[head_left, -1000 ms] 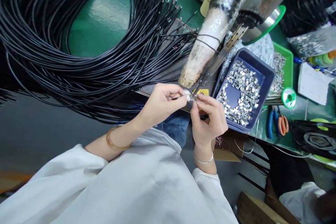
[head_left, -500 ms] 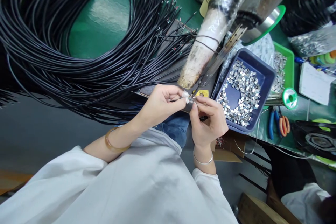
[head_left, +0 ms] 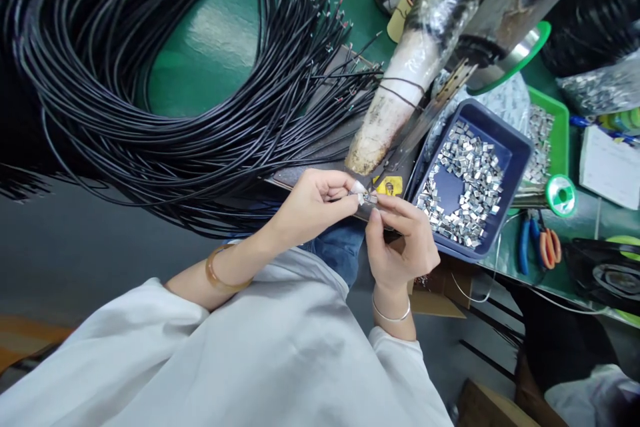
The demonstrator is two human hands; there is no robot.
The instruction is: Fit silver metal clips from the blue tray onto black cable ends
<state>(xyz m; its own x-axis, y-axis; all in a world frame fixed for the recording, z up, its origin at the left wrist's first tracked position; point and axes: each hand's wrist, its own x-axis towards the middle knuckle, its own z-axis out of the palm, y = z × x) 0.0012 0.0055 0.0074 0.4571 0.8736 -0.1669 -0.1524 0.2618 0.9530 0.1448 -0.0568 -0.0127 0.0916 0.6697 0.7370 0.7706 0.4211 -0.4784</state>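
Between the fingertips of both hands is a small silvery metal connector (head_left: 370, 198). My left hand (head_left: 320, 203) pinches its left end with thumb and forefinger, both wrapped in white at the tips. My right hand (head_left: 404, 240) has its fingers curled at the connector's right end, forefinger touching it and thumb just below. Any wire inside the left pinch is hidden. Just beyond the fingers lies a yellow piece (head_left: 390, 185) on the dark board. A large bundle of black cables (head_left: 200, 127), with stripped coloured ends, spreads to the left.
A plastic-wrapped tube (head_left: 387, 103) hangs down close above my hands, beside a thin metal bar (head_left: 425, 120). To the right stand a blue bin (head_left: 517, 147) of small metal shells, a green tray (head_left: 560, 120), a solder spool (head_left: 561, 195), and pliers (head_left: 537, 240). Another person's sleeve shows lower right.
The view has shifted slightly, so everything sits a little further right and lower. My right thumb has moved down from the forefinger, and more of the connector shows.
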